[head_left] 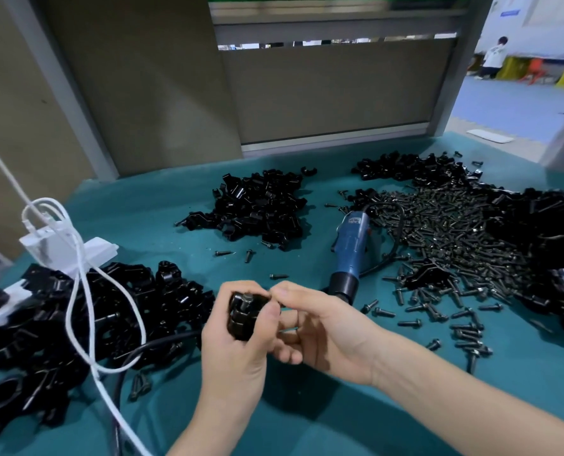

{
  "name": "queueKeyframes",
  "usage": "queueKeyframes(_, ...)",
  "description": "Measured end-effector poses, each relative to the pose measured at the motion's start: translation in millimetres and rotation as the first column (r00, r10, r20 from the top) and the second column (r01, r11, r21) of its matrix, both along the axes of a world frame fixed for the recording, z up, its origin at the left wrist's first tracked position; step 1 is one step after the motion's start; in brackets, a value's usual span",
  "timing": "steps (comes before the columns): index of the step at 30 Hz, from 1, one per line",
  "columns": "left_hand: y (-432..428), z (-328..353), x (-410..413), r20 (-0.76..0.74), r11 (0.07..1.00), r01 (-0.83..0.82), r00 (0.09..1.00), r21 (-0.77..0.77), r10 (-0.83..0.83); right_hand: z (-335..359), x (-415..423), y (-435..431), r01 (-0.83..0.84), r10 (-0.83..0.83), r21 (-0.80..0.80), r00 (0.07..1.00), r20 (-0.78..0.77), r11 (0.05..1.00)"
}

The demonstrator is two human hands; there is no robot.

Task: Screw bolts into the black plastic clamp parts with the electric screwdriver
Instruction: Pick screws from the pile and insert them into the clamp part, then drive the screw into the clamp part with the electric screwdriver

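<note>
**Clamp part in hand, driver lying on the mat**

My left hand point(237, 337) grips one black clamp part point(244, 314), fingers curled round it, just left of the electric screwdriver point(349, 255) and nearer me. My right hand point(323, 330) pinches the part's top edge with thumb and forefinger; I cannot tell whether a bolt sits in that pinch. The screwdriver lies untouched on the teal mat point(307, 406). Right of it: loose bolts point(455, 238). Beyond it, leftward: heap of clamp parts point(260, 205).

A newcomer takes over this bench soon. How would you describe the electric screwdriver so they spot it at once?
On the teal table, look at the left edge of the bolt heap. The electric screwdriver lies there, black nose toward the near edge. Its blue body sets it apart from the black parts around it.
</note>
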State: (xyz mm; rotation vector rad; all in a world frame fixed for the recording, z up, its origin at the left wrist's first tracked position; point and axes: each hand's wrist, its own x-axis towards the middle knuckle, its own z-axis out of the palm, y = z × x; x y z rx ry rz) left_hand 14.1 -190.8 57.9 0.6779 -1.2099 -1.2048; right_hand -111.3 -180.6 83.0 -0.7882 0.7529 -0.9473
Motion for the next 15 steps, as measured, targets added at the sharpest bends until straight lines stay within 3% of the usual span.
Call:
queueKeyframes(4, 1.0, -1.7, 0.1, 0.018, 1.0, 0.013, 1.0, 0.014, -0.013, -0.2, -1.9, 1.3, -0.032, 0.033, 0.006, 0.999, -0.038, 0.999)
queueKeyframes(7, -0.6, -5.1, 1.4, 0.064, 1.0, 0.002, 0.998, 0.018, -0.003, 8.1, -12.1, -4.5, -0.048, 0.041, -0.023, 0.968, -0.248, 0.999)
queueKeyframes(10, -4.5, -5.0, 3.9, 0.137, 0.999, -0.044, 0.99, -0.022, 0.046, 27.8, -46.0, -18.3, 0.138, -0.21, -0.182, 0.854, -0.476, 0.974)
queueKeyframes(11, -5.4, -4.7, 4.2, 0.13, 0.999, -0.037, 0.991, -0.011, 0.038, 32.8, -61.3, -25.2, 0.214, -0.33, -0.264, 0.756, -0.566, 0.941)
queueKeyframes(13, -5.7, -4.4, 3.3, 0.141, 1.0, -0.022, 0.99, -0.001, 0.021, 32.8, -91.1, -43.5, 0.288, -0.505, -0.42, 0.378, -0.775, 0.86)
queueKeyframes(14, -5.4, -4.6, 2.7, 0.146, 1.0, -0.015, 0.989, 0.004, 0.014, 28.1, -101.5, -53.2, 0.28, -0.491, -0.437, 0.164, -0.856, 0.855)
queueKeyframes(15, -4.9, -4.7, 2.0, 0.145, 1.0, -0.009, 0.989, 0.01, 0.008, 21.9, -106.4, -61.3, 0.268, -0.408, -0.39, 0.015, -0.913, 0.881)
